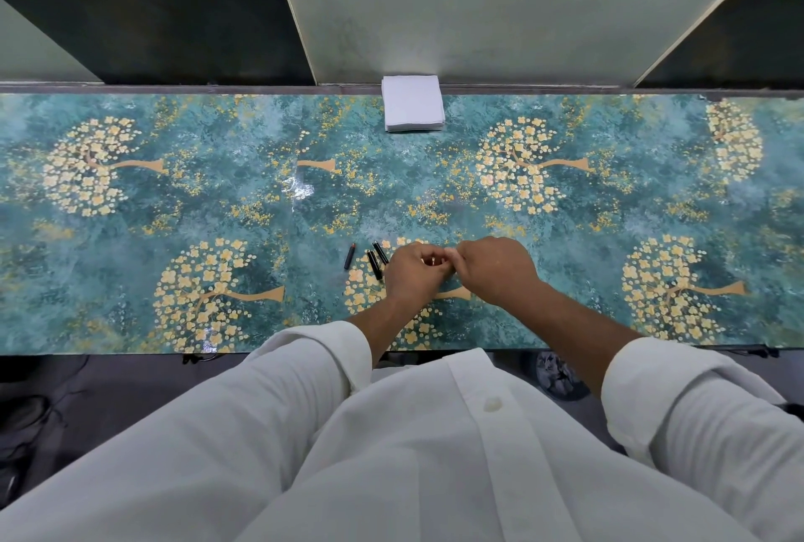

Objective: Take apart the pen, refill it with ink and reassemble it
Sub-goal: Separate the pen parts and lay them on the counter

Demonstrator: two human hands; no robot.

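Closest to the camera is the person's white shirt front (435, 454), its sleeves rolled back to the forearms, with dark floor showing below the table's near edge on either side. The table (174, 202) runs the full width of the view and is covered in a glossy teal sheet printed with golden blossom trees lying on their sides; light glints off it near the centre. Both hands meet over the near middle of this surface. The left hand (413, 274) and the right hand (498, 267) have their fingers curled inward and their fingertips brought together, pinching something small between them; it is almost wholly hidden, so what piece of the pen it is cannot be told. Just left of the left hand lie three dark pen pieces on the table: two black pen parts (377, 261) side by side, nearly touching the left hand's knuckles, and a little further left, apart from them, one slim dark cartridge (349, 256) with a reddish tip. Well beyond the hands, at the table's far edge, sits one square stack of white tissues (412, 104). Behind it rises a pale grey-green wall panel (500, 6), flanked by dark panels.
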